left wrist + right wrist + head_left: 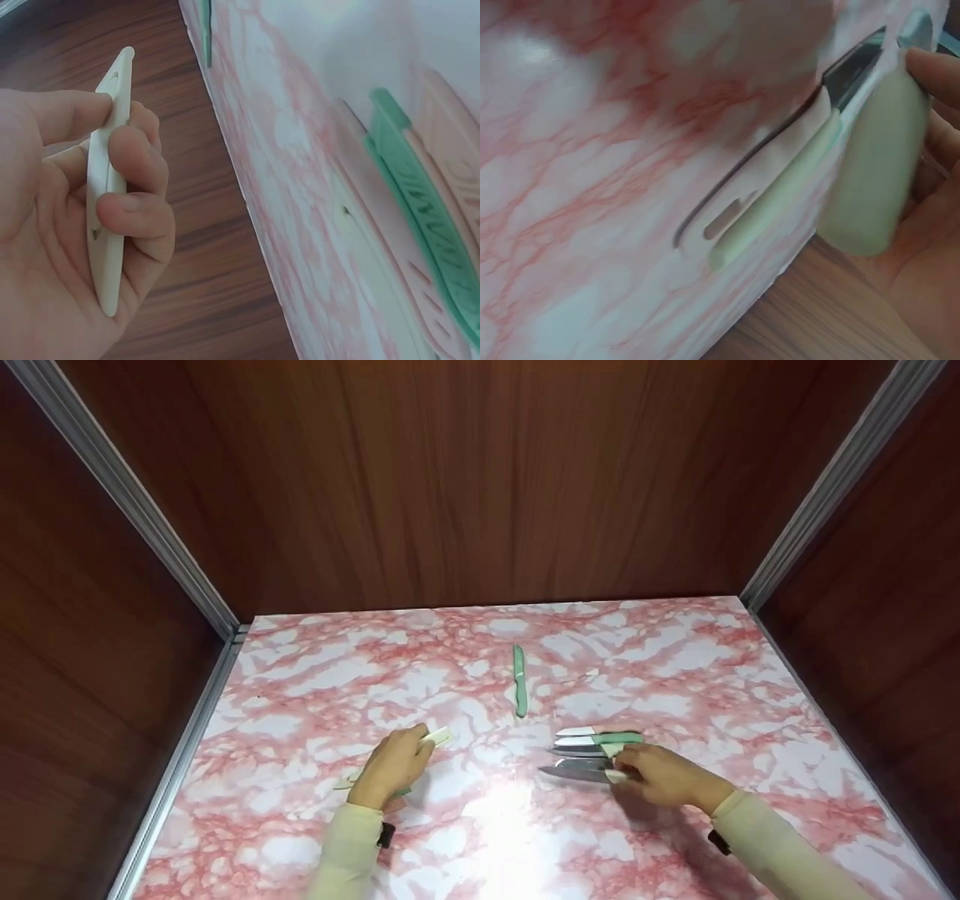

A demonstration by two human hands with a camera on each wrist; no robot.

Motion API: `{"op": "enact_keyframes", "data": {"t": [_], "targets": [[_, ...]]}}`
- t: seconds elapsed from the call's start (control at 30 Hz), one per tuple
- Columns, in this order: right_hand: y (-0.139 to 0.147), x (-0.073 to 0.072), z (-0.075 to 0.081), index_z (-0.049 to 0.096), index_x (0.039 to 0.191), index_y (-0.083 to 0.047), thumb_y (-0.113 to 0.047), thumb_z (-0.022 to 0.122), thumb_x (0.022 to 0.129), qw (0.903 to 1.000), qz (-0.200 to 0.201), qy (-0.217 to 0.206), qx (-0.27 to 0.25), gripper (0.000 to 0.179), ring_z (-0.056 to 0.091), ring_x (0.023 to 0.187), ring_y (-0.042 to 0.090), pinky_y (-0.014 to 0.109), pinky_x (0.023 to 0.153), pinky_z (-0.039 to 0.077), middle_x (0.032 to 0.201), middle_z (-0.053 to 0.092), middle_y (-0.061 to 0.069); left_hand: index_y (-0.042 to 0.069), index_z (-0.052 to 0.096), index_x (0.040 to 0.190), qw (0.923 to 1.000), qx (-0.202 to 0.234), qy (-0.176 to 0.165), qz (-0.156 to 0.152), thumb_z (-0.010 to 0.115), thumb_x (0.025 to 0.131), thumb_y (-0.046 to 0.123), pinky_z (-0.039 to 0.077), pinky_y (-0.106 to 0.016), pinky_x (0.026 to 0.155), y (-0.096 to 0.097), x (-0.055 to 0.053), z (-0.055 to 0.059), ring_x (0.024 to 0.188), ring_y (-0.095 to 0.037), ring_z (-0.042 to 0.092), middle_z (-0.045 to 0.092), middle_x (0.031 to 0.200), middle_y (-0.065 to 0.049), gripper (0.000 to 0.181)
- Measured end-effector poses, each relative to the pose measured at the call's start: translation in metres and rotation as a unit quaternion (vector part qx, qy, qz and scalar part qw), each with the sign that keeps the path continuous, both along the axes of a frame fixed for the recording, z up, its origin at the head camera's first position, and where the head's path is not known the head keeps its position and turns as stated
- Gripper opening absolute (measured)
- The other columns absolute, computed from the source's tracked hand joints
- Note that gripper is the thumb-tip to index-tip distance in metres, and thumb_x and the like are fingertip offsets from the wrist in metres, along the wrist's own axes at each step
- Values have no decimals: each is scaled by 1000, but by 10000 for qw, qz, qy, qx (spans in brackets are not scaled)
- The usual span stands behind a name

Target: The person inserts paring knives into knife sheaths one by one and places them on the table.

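My left hand (394,769) holds a slim cream plastic piece with slots (112,172), which looks like a blade cover; the fingers curl round it above the table. Below that hand lie a green cover-like piece (424,202) with raised lettering, pink ones beside it and a cream one, partly hidden in the head view. On the right, my right hand (664,776) pinches a knife by its pale green handle (877,165). Next to it lies a row of several knives, blades to the left, among them one with a green handle (622,737).
A green knife (520,682) with a green blade part lies alone near the table's middle, further back. The table (300,690) has a red-and-white marbled top. Dark wood panels (480,495) with metal edge strips enclose it at the back and sides.
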State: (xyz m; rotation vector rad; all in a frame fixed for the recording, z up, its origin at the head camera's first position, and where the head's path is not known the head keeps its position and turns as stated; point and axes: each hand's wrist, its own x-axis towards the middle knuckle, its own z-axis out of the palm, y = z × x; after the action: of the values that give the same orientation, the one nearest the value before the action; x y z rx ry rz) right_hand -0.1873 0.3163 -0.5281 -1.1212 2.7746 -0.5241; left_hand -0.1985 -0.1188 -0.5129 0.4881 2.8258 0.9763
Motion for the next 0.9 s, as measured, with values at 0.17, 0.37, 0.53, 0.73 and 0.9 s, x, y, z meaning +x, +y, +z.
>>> {"op": "enact_keyframes", "data": {"t": [0.17,0.37,0.53,0.73,0.9], "targets": [[-8,-3,5,57,94,-16,-23,59,94,9989,-370,-99,-287,7,52,83,11,35,72,43,94,57,-5,16,51,85,9997,-34,191,-141,48,99,26,36,-29,51,9,0,2,53,-11,41,46,64,4,18],[-21,-8,15,54,97,-22,-29,53,98,9957,-737,-262,-496,7,53,78,10,32,69,43,93,60,-5,16,45,81,9986,-17,408,-338,45,101,32,33,-28,52,22,0,1,54,-10,36,37,62,6,25],[-31,-10,19,53,95,-20,-29,54,97,9959,-788,31,-433,9,48,67,8,29,63,39,79,55,-8,16,44,79,9979,142,368,-514,43,101,31,31,-25,51,32,2,0,53,-9,32,34,62,6,27],[-41,-12,23,55,89,-21,-37,53,96,9944,-854,157,-608,18,42,57,5,25,56,37,69,50,-13,16,42,76,9960,214,480,-729,43,101,31,30,-23,51,41,4,-2,54,-7,32,33,63,8,30],[-48,-13,25,59,87,-21,-39,54,95,9926,-813,387,-810,20,35,51,1,23,50,34,63,47,-16,16,43,77,9939,315,705,-791,44,101,31,30,-23,52,47,6,-5,56,-6,33,33,65,9,28]]}}
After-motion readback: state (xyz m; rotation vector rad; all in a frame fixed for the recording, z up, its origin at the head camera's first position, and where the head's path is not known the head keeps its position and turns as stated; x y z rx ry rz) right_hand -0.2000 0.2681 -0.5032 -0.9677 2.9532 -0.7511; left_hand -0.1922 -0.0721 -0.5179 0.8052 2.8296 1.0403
